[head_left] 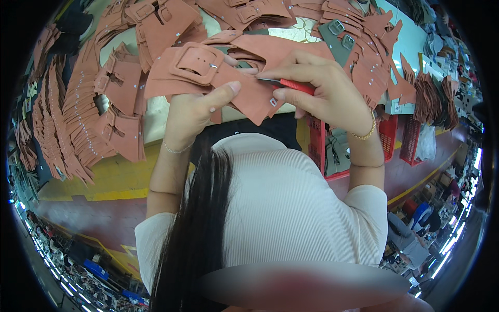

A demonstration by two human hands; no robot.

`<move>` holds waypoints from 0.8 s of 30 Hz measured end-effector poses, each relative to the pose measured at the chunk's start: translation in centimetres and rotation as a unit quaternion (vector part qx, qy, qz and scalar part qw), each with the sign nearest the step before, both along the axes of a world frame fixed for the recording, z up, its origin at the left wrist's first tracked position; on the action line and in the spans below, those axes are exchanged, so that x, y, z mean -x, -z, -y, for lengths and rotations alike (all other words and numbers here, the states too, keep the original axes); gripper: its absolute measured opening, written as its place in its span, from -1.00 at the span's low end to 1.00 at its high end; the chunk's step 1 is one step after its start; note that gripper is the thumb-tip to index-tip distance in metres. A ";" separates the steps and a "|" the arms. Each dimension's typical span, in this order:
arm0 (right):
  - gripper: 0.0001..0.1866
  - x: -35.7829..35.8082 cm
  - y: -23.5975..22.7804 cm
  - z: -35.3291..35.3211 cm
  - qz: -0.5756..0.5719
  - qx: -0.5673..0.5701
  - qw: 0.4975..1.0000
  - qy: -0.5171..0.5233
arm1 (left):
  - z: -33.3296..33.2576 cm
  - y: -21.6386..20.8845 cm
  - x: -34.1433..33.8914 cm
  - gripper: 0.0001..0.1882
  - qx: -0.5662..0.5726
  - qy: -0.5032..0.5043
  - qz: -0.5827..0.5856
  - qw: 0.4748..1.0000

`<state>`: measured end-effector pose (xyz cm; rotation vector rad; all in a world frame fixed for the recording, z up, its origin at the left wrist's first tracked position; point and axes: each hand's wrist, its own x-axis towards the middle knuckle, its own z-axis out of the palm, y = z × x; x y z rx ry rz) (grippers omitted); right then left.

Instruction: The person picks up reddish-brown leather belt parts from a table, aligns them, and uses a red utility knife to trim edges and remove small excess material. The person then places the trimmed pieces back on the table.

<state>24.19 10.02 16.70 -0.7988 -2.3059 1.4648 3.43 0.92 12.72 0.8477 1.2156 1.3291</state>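
A salmon-pink leather piece (252, 99) with a large covered buckle (193, 77) is held up in front of me over the table. My left hand (195, 117) grips its lower edge, thumb on top near the buckle and the other fingers mostly hidden behind the leather. In my right hand (325, 88) is a small red-handled tool (297, 86), its thin dark tip lying against the piece. Whether that tool is a blade or snips I cannot make out. A small white tag (273, 102) sits near the piece's lower right corner.
Stacks of similar pink pieces (78, 114) fan out along the left, with buckled ones (166, 26) at the back. Dark green buckled straps (337, 41) lie at back right. Beneath the table's right side stand red crates (387, 138), one holding green pieces (338, 153).
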 end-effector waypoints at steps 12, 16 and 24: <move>-0.67 0.6 -1.4 -0.9 0.011 0.155 0.987 -0.039 | -0.2 -1.8 0.8 -0.59 -0.005 0.044 -0.024 0.999; -0.67 0.6 -1.6 -0.9 0.008 0.146 0.989 -0.038 | -0.1 -2.2 0.8 -0.59 0.044 0.046 -0.009 0.998; -0.66 0.2 -1.7 -0.7 -0.013 0.183 0.983 -0.022 | -0.3 -2.5 0.3 -0.57 0.056 0.060 -0.007 0.997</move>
